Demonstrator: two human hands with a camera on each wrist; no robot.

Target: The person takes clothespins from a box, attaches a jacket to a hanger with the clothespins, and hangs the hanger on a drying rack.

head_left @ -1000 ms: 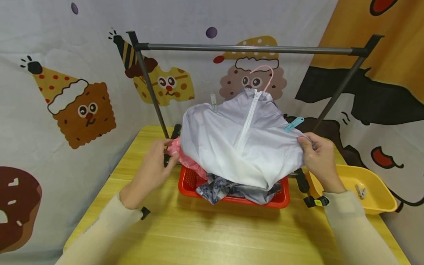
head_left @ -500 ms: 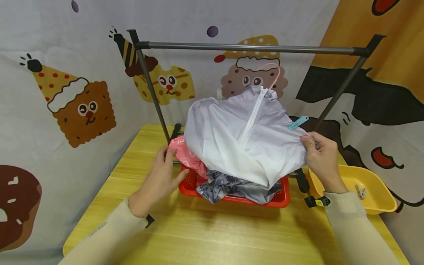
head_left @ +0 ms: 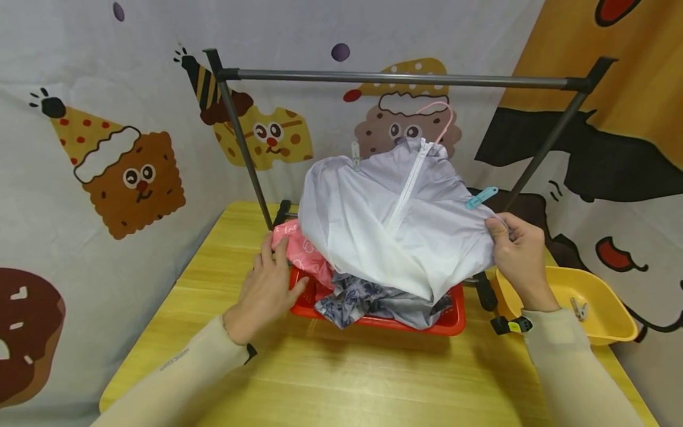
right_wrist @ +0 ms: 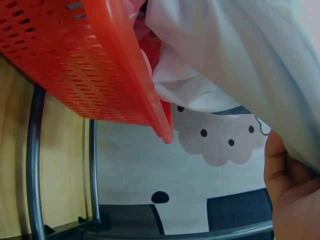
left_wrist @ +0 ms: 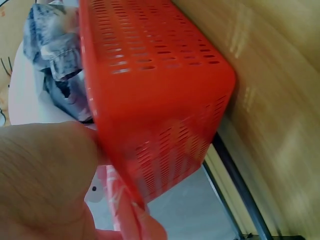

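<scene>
A pale lilac-to-white zip-up jacket (head_left: 368,219) hangs spread over a red basket (head_left: 373,323), with a pink hanger (head_left: 447,118) poking from its collar. A white clothespin (head_left: 356,154) and a blue clothespin (head_left: 482,197) sit on its shoulders. My right hand (head_left: 517,255) pinches the jacket's right side between thumb and curled fingers. At the basket's left end, my left hand (head_left: 267,290) touches pink printed cloth (head_left: 306,252) with loosely bent fingers, its thumb apart from them. Crumpled grey patterned cloth (head_left: 368,299) bulges over the basket's front rim.
Behind stands a metal rack with a horizontal bar (head_left: 400,77). To the right, a yellow tray (head_left: 603,296) contains clothespins (head_left: 579,309). Everything stands on a wooden table (head_left: 341,379) before a cartoon-printed curtain (head_left: 320,29).
My left hand has moved right and slightly down, off the pink cloth's outer edge and nearer the basket. The jacket and hanger have shifted a little right. My right hand keeps its hold.
</scene>
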